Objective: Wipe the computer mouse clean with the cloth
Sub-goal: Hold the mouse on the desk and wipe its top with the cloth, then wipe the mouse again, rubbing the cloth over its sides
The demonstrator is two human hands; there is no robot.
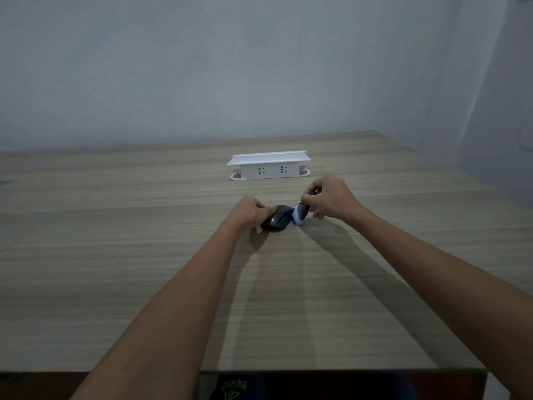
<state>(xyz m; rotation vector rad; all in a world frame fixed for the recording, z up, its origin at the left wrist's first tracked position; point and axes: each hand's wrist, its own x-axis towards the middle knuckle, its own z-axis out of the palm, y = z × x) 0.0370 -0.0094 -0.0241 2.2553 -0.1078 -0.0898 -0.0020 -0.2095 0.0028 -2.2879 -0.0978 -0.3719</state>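
A black computer mouse (277, 220) lies on the wooden desk (144, 255) about an arm's length ahead. My left hand (250, 212) grips its left side and holds it down. My right hand (328, 199) is closed around a small bunched cloth (298, 217), pale with a dark part, which touches the right end of the mouse. Most of the cloth is hidden inside my fingers.
A white pop-up socket box (269, 166) with two outlets stands on the desk just behind my hands. A pale wall (259, 67) rises beyond it and along the right. The desk's near edge (317, 370) runs above my lap.
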